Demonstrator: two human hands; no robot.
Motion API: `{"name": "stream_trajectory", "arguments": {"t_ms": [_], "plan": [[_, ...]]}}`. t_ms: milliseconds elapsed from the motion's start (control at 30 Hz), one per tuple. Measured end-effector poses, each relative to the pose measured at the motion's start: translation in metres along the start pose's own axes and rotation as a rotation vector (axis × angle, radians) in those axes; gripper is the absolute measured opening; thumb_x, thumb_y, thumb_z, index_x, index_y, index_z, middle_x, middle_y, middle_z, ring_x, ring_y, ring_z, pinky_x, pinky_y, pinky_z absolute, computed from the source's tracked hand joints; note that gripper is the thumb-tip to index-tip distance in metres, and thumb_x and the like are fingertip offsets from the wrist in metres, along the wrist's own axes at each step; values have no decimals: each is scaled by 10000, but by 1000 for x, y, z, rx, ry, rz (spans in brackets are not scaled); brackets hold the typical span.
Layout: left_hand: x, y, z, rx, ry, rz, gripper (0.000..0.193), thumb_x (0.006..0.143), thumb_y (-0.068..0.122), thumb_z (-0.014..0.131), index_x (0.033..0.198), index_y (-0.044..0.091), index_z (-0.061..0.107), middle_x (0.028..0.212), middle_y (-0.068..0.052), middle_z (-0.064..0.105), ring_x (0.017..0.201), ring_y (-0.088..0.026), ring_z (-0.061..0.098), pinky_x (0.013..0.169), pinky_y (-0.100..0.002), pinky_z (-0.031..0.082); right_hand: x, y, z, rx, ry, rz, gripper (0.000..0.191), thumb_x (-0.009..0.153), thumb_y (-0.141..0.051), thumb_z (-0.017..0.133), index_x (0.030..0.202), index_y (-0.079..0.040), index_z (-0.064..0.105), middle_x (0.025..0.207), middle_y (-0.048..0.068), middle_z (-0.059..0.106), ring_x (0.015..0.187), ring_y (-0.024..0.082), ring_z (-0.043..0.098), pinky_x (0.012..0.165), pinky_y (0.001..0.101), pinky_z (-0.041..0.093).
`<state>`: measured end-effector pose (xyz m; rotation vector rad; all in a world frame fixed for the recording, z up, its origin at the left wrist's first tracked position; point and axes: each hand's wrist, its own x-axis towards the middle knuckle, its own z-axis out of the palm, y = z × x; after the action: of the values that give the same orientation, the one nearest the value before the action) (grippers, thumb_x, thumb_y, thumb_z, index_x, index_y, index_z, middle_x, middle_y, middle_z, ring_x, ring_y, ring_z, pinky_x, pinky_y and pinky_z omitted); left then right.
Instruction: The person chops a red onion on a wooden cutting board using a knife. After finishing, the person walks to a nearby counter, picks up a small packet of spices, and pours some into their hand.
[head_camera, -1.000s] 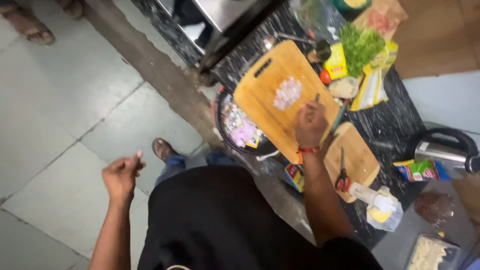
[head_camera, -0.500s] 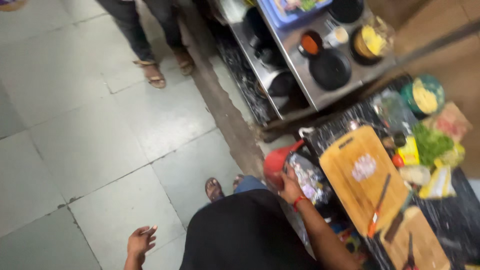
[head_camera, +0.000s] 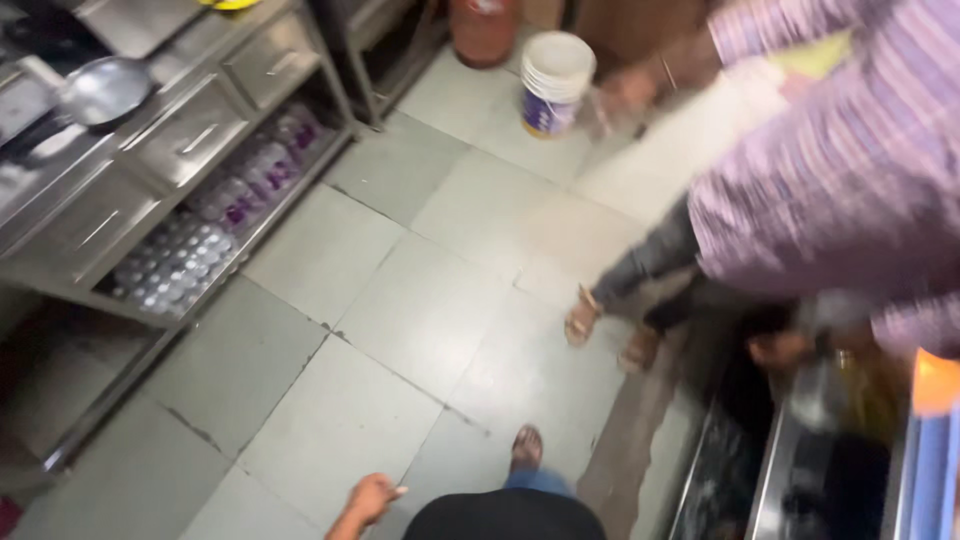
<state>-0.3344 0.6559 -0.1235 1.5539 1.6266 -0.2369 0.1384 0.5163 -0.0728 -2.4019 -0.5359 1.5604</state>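
Fingers (head_camera: 392, 491) of the left hand (head_camera: 372, 497) are loosely curled with one pointing out toward the right, and they hold nothing; the hand hangs in the air above the grey tiled floor (head_camera: 400, 300), at the bottom edge of the view. The right hand is out of sight. Nearest to those fingers, just to their right, is the person's own sandalled foot (head_camera: 526, 447), planted on the floor, with the dark shirt (head_camera: 505, 518) below it; hand and foot do not touch.

Measured from that foot, everything else stands well apart. Up and to the right, a second person in a purple striped shirt (head_camera: 850, 170) stands on two sandalled feet (head_camera: 582, 318), the body blurred; one of that person's hands (head_camera: 780, 350) is down by the dark steel counter (head_camera: 800, 470) at the right edge. Far above the foot, by the back wall, a white plastic bucket (head_camera: 553, 82) sits on the floor beside a reddish gas cylinder (head_camera: 485, 28). To the upper left, a steel rack (head_camera: 190, 130) carries a round metal pan (head_camera: 103, 92) on top and rows of clear bottles (head_camera: 215, 225) on its lower shelf.
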Motion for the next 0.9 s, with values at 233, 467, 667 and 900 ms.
{"name": "stream_trajectory", "arguments": {"t_ms": [233,467,667,900], "plan": [[42,51,-63,-431,195,-313,322,816,312,828,771,27,684,731,-175,706,679,-320,696,646,-434,586,72,-125,-111,-37,85,-149,480,662,7,746,1133,-78,707,1092,197,684,949,312,677,820,389,571],[143,86,-46,-418,275,-366,282,752,91,781,1011,200,799,996,-33,808,934,-193,779,888,-342,623,179,-266,-130,-105,76,-108,443,693,47,726,1122,-63,713,1035,176,703,907,288,690,798,399,575],[239,83,-131,-285,43,-442,311,777,75,734,1069,175,767,1066,-58,770,1006,-239,736,932,-366,590,222,-391,-85,-242,-26,-94,415,720,82,708,1113,-50,719,987,159,719,871,268,701,779,408,577],[420,137,-330,-83,305,-123,347,806,57,678,1137,146,730,1147,-87,726,1089,-292,685,982,-394,552,273,-567,-86,-169,-2,-144,386,751,123,688,1102,-34,725,931,138,738,829,244,714,757,419,580]]}}
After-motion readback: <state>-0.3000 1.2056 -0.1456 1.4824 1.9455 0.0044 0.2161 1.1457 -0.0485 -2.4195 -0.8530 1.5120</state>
